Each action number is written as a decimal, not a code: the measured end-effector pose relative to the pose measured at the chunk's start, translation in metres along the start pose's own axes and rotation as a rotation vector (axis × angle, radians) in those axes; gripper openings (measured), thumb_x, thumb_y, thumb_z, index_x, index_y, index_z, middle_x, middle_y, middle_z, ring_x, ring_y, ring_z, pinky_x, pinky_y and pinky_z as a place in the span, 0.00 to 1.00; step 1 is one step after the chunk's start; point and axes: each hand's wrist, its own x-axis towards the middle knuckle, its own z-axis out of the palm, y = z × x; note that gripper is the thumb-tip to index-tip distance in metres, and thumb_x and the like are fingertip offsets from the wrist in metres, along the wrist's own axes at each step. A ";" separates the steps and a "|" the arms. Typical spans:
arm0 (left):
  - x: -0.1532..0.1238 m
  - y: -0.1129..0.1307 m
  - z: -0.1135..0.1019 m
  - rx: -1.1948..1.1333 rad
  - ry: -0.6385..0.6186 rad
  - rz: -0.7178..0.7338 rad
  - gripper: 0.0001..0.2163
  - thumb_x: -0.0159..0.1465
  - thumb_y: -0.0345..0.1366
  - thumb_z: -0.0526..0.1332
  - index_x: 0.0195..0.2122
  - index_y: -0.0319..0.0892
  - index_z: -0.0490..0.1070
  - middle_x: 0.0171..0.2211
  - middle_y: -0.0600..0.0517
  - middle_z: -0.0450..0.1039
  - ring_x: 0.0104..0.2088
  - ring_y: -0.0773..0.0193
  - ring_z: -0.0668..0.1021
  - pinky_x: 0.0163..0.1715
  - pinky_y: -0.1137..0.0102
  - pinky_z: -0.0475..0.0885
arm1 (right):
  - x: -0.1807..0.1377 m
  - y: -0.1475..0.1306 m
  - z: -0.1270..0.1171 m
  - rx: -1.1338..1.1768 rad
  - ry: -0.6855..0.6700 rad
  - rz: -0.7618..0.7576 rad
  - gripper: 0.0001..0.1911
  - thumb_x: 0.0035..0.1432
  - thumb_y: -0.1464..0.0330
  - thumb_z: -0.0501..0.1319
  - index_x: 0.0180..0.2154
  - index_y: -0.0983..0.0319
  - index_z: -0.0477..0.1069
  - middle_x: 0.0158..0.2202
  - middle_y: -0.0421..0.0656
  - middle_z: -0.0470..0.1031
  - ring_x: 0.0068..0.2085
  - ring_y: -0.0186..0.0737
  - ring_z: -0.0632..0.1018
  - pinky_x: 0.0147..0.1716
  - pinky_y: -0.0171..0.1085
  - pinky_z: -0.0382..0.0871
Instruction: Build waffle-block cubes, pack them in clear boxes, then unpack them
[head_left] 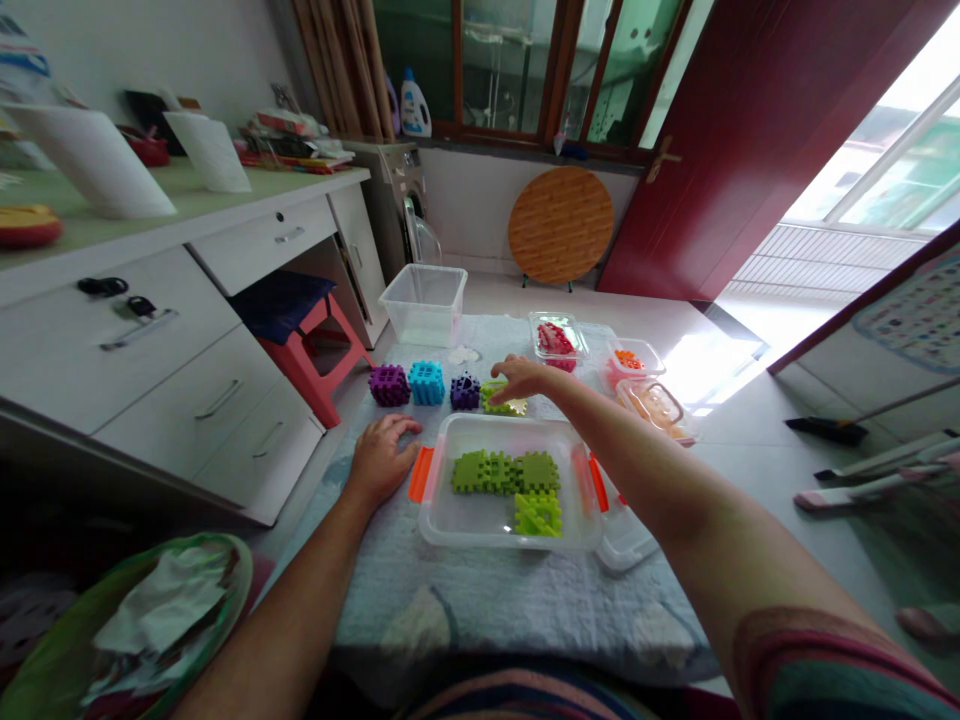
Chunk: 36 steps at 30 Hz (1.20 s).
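Observation:
My right hand [523, 378] reaches over a clear plastic tub [436, 518] and its fingers close on a green waffle-block piece [501, 402] lying on the pale cloth [495, 600]. To its left stand three built cubes: dark purple [465, 390], cyan [427, 382] and purple [389, 385]. My left hand [380, 457] lies flat on the cloth, fingers spread, touching the tub's orange clip [421, 474]. Inside the tub lie several green blocks [506, 472].
An empty clear bin [424, 300] stands at the cloth's far edge. Small tubs hold red pieces [556, 340] and orange pieces [632, 359]; another tub [658, 405] sits right. A red stool [311, 345] and white drawers [150, 360] are left. A green basket [127, 630] is near left.

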 end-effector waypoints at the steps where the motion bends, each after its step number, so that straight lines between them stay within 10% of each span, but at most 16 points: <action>1: 0.000 0.000 0.000 -0.002 -0.001 0.001 0.12 0.58 0.40 0.57 0.40 0.45 0.76 0.47 0.49 0.74 0.49 0.53 0.74 0.54 0.58 0.67 | 0.002 0.000 0.001 0.035 0.017 -0.008 0.32 0.52 0.54 0.68 0.55 0.62 0.69 0.57 0.55 0.69 0.56 0.53 0.72 0.52 0.43 0.66; 7: 0.000 0.001 -0.001 -0.005 -0.003 0.002 0.13 0.58 0.40 0.57 0.40 0.44 0.77 0.47 0.47 0.74 0.49 0.51 0.75 0.54 0.56 0.66 | 0.014 0.001 0.008 0.130 0.079 -0.017 0.20 0.55 0.66 0.67 0.50 0.64 0.71 0.50 0.49 0.76 0.48 0.43 0.77 0.45 0.34 0.68; 25: 0.000 -0.002 0.002 0.019 -0.006 -0.005 0.13 0.58 0.40 0.57 0.40 0.44 0.76 0.47 0.48 0.74 0.49 0.53 0.75 0.54 0.59 0.67 | -0.025 0.029 0.048 0.134 0.169 0.013 0.29 0.48 0.63 0.69 0.52 0.68 0.70 0.49 0.53 0.74 0.47 0.45 0.76 0.44 0.34 0.68; 36: 0.000 -0.001 0.000 0.012 -0.013 0.000 0.13 0.58 0.39 0.56 0.40 0.43 0.76 0.48 0.47 0.74 0.49 0.52 0.74 0.54 0.57 0.66 | -0.013 0.020 0.017 -0.003 0.153 -0.102 0.31 0.45 0.69 0.69 0.53 0.65 0.69 0.51 0.52 0.72 0.50 0.47 0.74 0.49 0.37 0.66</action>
